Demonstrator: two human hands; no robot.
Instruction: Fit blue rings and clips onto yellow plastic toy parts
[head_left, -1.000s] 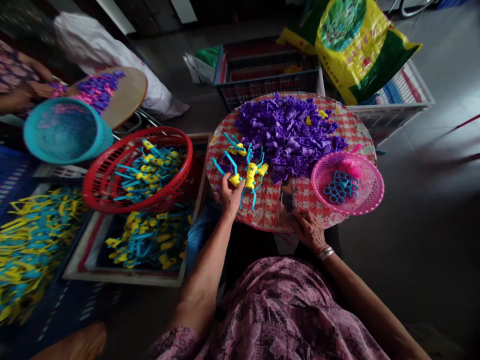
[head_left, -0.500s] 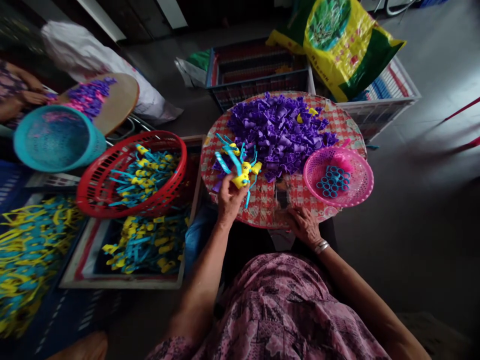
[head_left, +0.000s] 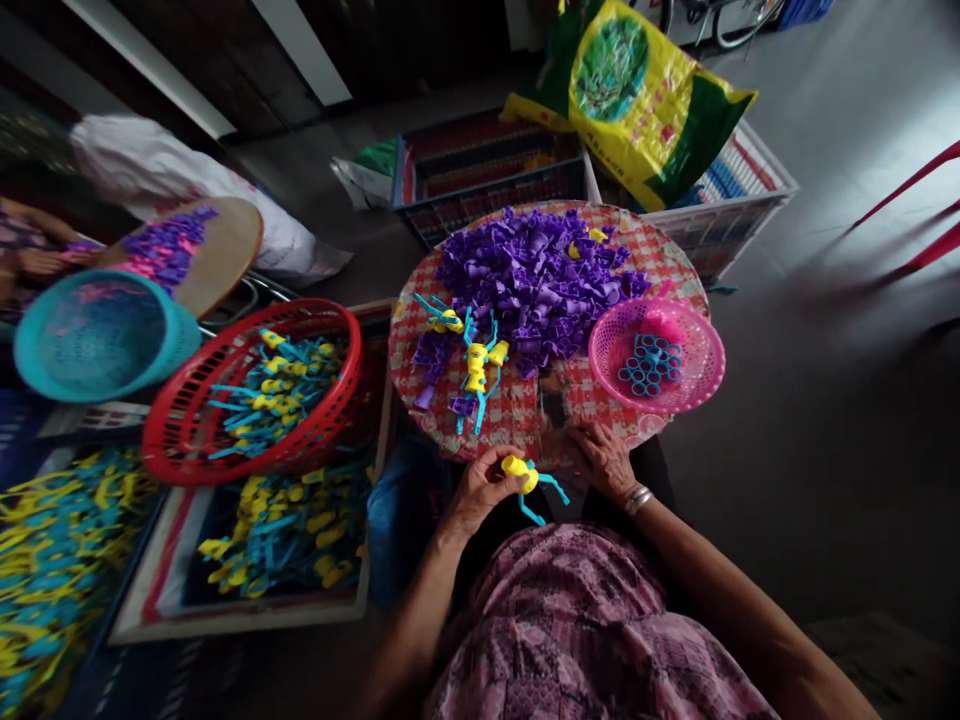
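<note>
My left hand (head_left: 478,492) is closed on a yellow and blue plastic piece (head_left: 527,481), held in front of my lap just below the round checkered table (head_left: 525,405). My right hand (head_left: 604,458) rests at the table's near edge, fingers curled; what they hold, if anything, is hidden. More yellow and blue pieces (head_left: 474,365) lie on the table's left part. A heap of purple plastic parts (head_left: 532,275) covers its far half. A pink basket (head_left: 657,354) with small blue rings (head_left: 645,364) stands at the table's right.
A red basket (head_left: 251,390) of yellow and blue pieces sits to the left, over a tray (head_left: 247,520) with more. A teal basket (head_left: 97,335) and another person's hand (head_left: 41,262) are far left. Crates (head_left: 487,165) and a yellow-green sack (head_left: 637,100) stand behind.
My left hand picked one yellow and blue piece off the table and drew it back toward my lap. The right hand stayed at the table edge. The view tilted.
</note>
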